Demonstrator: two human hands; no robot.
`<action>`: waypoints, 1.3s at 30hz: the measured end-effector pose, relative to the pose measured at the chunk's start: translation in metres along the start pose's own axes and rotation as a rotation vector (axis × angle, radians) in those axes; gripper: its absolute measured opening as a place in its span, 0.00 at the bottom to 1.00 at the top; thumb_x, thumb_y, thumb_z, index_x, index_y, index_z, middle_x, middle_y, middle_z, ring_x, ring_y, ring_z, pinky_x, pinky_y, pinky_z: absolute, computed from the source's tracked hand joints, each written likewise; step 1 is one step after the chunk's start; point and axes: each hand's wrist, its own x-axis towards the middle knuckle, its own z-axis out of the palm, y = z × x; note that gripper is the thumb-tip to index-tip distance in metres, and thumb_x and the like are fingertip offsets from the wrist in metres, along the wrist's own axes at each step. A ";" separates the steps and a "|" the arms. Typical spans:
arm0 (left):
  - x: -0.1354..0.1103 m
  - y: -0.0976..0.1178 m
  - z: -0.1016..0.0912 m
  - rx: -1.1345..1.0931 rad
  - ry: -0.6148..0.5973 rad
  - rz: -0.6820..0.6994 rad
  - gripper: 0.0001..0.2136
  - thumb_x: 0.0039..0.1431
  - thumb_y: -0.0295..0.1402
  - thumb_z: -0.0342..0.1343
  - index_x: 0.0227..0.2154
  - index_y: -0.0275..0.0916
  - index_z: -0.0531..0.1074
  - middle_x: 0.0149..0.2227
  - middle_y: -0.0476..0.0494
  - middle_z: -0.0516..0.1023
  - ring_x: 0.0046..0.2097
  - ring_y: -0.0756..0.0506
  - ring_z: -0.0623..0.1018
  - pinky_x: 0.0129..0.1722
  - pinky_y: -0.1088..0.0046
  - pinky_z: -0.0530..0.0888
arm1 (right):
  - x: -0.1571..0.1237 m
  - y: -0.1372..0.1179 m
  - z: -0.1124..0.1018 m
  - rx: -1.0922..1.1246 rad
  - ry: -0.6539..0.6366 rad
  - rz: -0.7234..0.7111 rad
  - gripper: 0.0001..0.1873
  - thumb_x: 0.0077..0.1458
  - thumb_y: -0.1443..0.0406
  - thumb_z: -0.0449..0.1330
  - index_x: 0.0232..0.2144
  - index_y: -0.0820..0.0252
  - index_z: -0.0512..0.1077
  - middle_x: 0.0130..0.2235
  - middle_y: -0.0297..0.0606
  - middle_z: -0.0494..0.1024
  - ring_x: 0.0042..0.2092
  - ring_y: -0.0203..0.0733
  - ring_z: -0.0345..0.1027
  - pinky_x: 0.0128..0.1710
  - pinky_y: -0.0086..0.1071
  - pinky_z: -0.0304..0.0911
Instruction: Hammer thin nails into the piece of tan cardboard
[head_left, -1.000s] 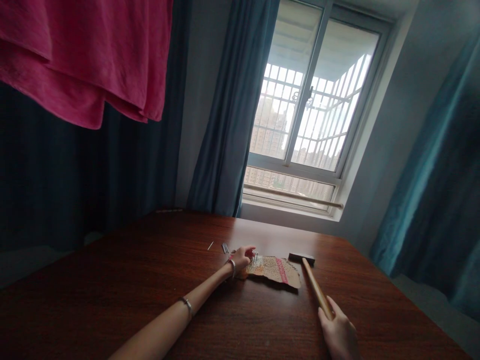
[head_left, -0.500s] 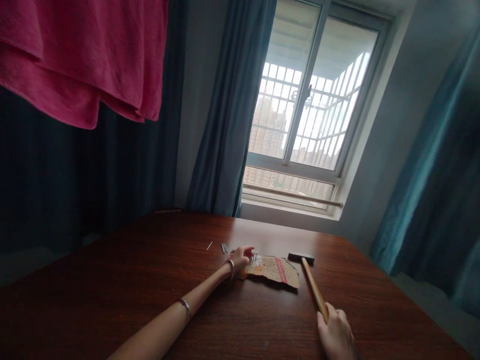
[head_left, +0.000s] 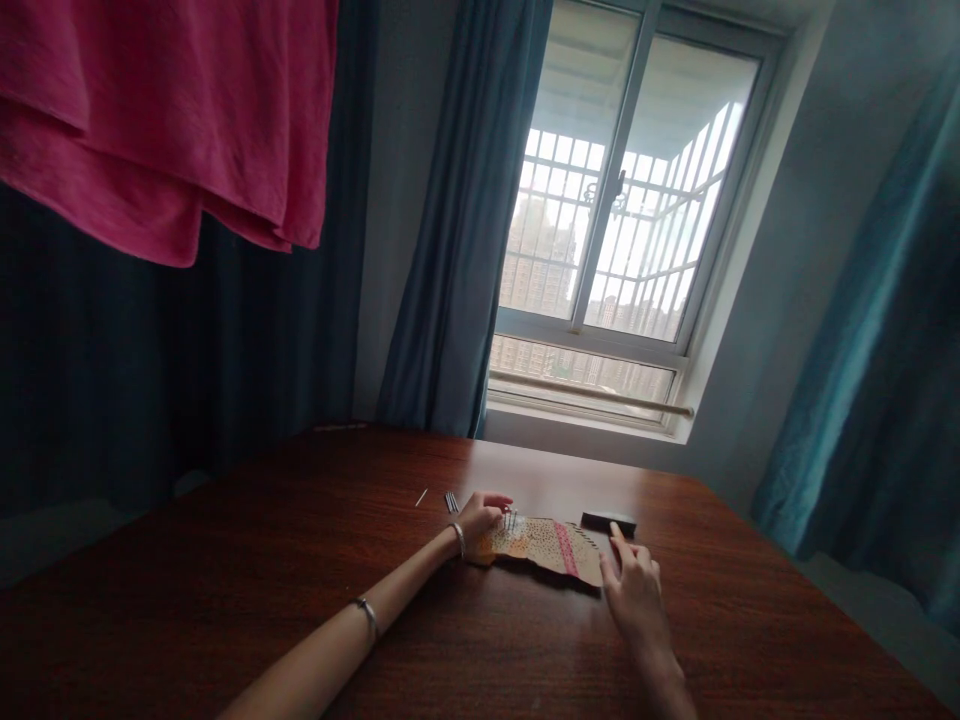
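Observation:
My left hand (head_left: 481,514) reaches over the left end of a patterned piece of corrugated cardboard (head_left: 540,542). Its fingers are closed in a pinch beside several thin nails (head_left: 511,519) that stand upright there, seemingly round one of them; the fingertips are partly hidden. On the right, my right hand (head_left: 637,588) is closed over the wooden handle of a hammer, just behind its dark head (head_left: 606,523), which rests on the table. Most of the handle is covered by the hand and wrist.
Several more nails (head_left: 451,502) lie left of the cardboard, with a thin pale stick (head_left: 421,496) farther left. Everything is on a brown wooden table (head_left: 262,560). Behind it are a window (head_left: 592,200) and blue curtains (head_left: 450,250); a pink towel (head_left: 172,120) hangs at upper left.
My right hand has moved forward along the hammer's handle, close to the head. The hammer head and cardboard have barely shifted in view. My left hand stays by the standing nails.

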 end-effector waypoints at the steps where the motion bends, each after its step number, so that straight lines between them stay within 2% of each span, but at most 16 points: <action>1: 0.003 0.005 -0.008 -0.004 0.020 0.009 0.18 0.39 0.24 0.49 0.36 0.30 0.74 0.34 0.40 0.77 0.37 0.46 0.74 0.32 0.75 0.70 | 0.009 -0.007 0.002 0.022 0.011 -0.045 0.22 0.56 0.62 0.46 0.49 0.66 0.67 0.46 0.49 0.68 0.46 0.48 0.62 0.47 0.35 0.54; 4: 0.012 0.025 -0.043 0.085 0.131 0.013 0.15 0.42 0.28 0.50 0.33 0.30 0.75 0.32 0.40 0.76 0.32 0.48 0.73 0.24 0.78 0.67 | 0.031 -0.025 0.009 0.060 0.023 -0.132 0.20 0.57 0.63 0.45 0.45 0.66 0.69 0.43 0.47 0.70 0.45 0.46 0.62 0.45 0.32 0.54; 8: 0.013 0.043 -0.104 0.367 0.237 -0.034 0.11 0.42 0.30 0.52 0.28 0.30 0.75 0.24 0.45 0.75 0.25 0.50 0.70 0.19 0.81 0.62 | 0.047 -0.041 0.024 0.075 0.054 -0.213 0.18 0.58 0.65 0.45 0.45 0.64 0.69 0.40 0.45 0.71 0.44 0.44 0.62 0.44 0.32 0.54; 11: 0.008 0.041 -0.139 0.683 0.249 -0.169 0.04 0.37 0.27 0.55 0.18 0.32 0.73 0.18 0.46 0.73 0.23 0.51 0.70 0.20 0.80 0.63 | 0.050 -0.049 0.040 0.100 0.080 -0.259 0.17 0.57 0.66 0.45 0.43 0.63 0.69 0.39 0.45 0.71 0.44 0.44 0.62 0.44 0.32 0.54; 13: 0.005 0.035 -0.150 0.825 0.205 -0.298 0.04 0.36 0.28 0.56 0.16 0.32 0.71 0.17 0.45 0.72 0.20 0.50 0.70 0.19 0.79 0.63 | 0.049 -0.051 0.049 0.115 0.085 -0.286 0.16 0.57 0.65 0.46 0.42 0.62 0.70 0.39 0.44 0.71 0.43 0.44 0.63 0.44 0.32 0.55; 16: 0.003 0.025 -0.153 0.929 0.180 -0.403 0.05 0.37 0.30 0.57 0.16 0.33 0.71 0.18 0.44 0.73 0.18 0.50 0.70 0.18 0.77 0.64 | 0.045 -0.048 0.054 0.146 0.065 -0.346 0.15 0.57 0.64 0.46 0.41 0.61 0.70 0.38 0.43 0.71 0.42 0.44 0.63 0.44 0.32 0.55; 20: 0.003 0.021 -0.146 1.024 0.166 -0.417 0.05 0.37 0.30 0.59 0.16 0.33 0.70 0.21 0.42 0.76 0.21 0.47 0.74 0.22 0.77 0.67 | 0.041 -0.038 0.050 0.198 -0.026 -0.429 0.19 0.56 0.59 0.48 0.45 0.60 0.69 0.41 0.44 0.70 0.46 0.45 0.62 0.46 0.33 0.56; 24: 0.002 0.023 -0.142 1.092 0.184 -0.393 0.05 0.37 0.29 0.59 0.21 0.34 0.72 0.29 0.38 0.78 0.31 0.42 0.78 0.28 0.74 0.70 | 0.041 -0.031 0.049 0.234 -0.193 -0.518 0.33 0.46 0.50 0.57 0.52 0.61 0.63 0.50 0.47 0.66 0.50 0.49 0.60 0.49 0.35 0.55; 27: 0.001 0.023 -0.140 1.110 0.198 -0.378 0.08 0.37 0.28 0.59 0.25 0.34 0.73 0.35 0.35 0.78 0.38 0.38 0.77 0.32 0.72 0.71 | 0.041 -0.029 0.049 0.258 -0.270 -0.504 0.39 0.41 0.48 0.59 0.54 0.59 0.61 0.51 0.47 0.65 0.51 0.50 0.59 0.50 0.36 0.54; 31: 0.003 0.020 -0.138 1.104 0.206 -0.375 0.13 0.36 0.27 0.59 0.31 0.34 0.73 0.39 0.32 0.76 0.41 0.37 0.76 0.34 0.70 0.70 | 0.042 -0.027 0.045 0.302 -0.284 -0.474 0.37 0.39 0.48 0.61 0.52 0.55 0.63 0.48 0.44 0.67 0.49 0.48 0.61 0.49 0.34 0.54; 34: 0.004 0.018 -0.138 1.095 0.223 -0.362 0.15 0.36 0.27 0.60 0.32 0.34 0.72 0.40 0.31 0.76 0.42 0.36 0.76 0.34 0.70 0.70 | 0.043 -0.027 0.040 0.325 -0.285 -0.472 0.29 0.39 0.48 0.61 0.44 0.55 0.69 0.44 0.41 0.70 0.46 0.46 0.64 0.45 0.32 0.56; 36: 0.004 0.018 -0.138 1.080 0.230 -0.350 0.14 0.35 0.28 0.60 0.31 0.33 0.72 0.39 0.31 0.76 0.41 0.37 0.76 0.33 0.71 0.70 | 0.043 -0.026 0.038 0.335 -0.291 -0.469 0.26 0.39 0.48 0.61 0.39 0.55 0.72 0.42 0.40 0.71 0.44 0.46 0.65 0.43 0.31 0.57; 39: 0.003 0.017 -0.134 1.039 0.225 -0.330 0.09 0.36 0.28 0.60 0.25 0.32 0.72 0.34 0.33 0.77 0.37 0.40 0.77 0.29 0.75 0.68 | 0.045 -0.022 0.034 0.351 -0.283 -0.465 0.26 0.38 0.49 0.62 0.39 0.54 0.72 0.44 0.41 0.72 0.45 0.46 0.65 0.43 0.32 0.57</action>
